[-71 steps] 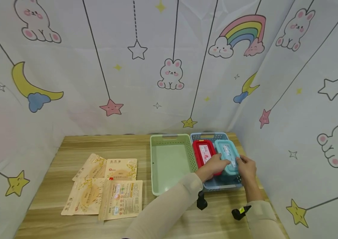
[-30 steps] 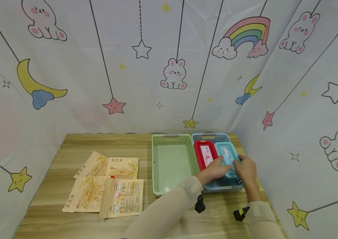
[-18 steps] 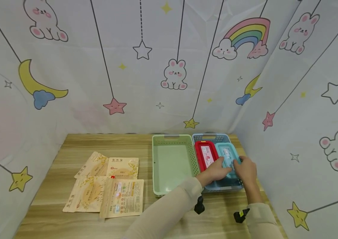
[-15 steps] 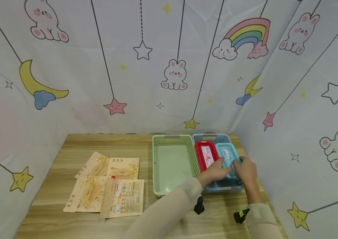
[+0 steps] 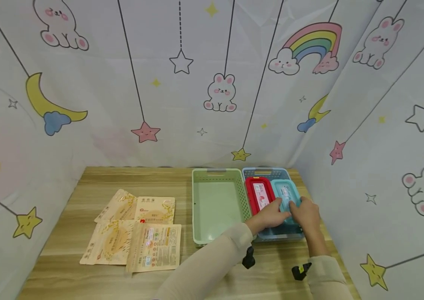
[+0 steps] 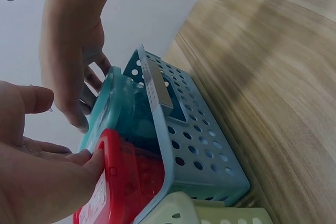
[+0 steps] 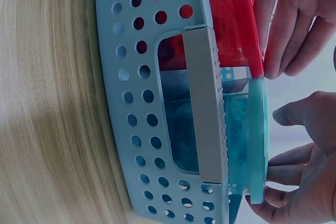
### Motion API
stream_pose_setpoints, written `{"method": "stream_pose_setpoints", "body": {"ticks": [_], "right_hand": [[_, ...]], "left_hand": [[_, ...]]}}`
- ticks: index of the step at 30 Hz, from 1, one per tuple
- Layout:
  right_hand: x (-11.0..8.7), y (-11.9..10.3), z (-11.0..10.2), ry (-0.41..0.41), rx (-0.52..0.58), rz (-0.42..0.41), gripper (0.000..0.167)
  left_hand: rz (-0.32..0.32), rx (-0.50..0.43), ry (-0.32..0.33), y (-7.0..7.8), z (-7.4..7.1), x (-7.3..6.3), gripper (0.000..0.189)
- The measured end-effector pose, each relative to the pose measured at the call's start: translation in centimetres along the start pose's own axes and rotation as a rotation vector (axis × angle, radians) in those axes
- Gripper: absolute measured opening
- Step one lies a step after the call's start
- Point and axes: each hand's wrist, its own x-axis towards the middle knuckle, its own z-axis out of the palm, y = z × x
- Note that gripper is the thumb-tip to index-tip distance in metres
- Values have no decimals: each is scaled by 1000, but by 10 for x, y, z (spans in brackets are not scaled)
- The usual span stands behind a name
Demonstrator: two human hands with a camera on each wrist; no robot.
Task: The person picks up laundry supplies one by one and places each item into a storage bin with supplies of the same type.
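Note:
A teal-lidded plastic box (image 5: 286,192) and a red-lidded plastic box (image 5: 259,194) lie side by side inside a blue perforated basket (image 5: 280,238). My left hand (image 5: 270,214) reaches across the near end of both lids. In the right wrist view its extended fingertips rest at the edge of the red lid (image 7: 251,51). My right hand (image 5: 307,214) is at the teal box's right side. Its fingertips touch the outer edge of the teal lid (image 7: 257,140), while the thumb stands apart from it. The near part of the lids is partly hidden by my hands.
A green basket (image 5: 194,208) stands against the blue one's left side. Several beige printed pouches (image 5: 155,248) lie overlapping on the left of the wooden table (image 5: 95,181). A patterned curtain (image 5: 121,150) closes off the back and both sides.
The teal box has settled slightly lower and nearer into the blue basket, next to the red box. My right hand has shifted a little left over it. My left hand has barely moved.

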Motion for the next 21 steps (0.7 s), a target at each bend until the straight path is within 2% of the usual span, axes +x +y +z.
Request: {"method": "stream_pose_setpoints", "body": {"ticks": [8, 12, 16, 21], "right_hand": [[0, -1, 1, -36, -17, 15, 70], [0, -1, 2, -34, -7, -13, 71], [0, -2, 2, -17, 0, -64, 71], [-1, -7, 1, 49, 20, -146, 68]], "left_hand": [[21, 19, -1, -2, 0, -1, 67], [26, 5, -5, -2, 0, -4, 67], [32, -52, 23, -4, -1, -5, 65], [71, -202, 81, -8, -7, -6, 58]]}}
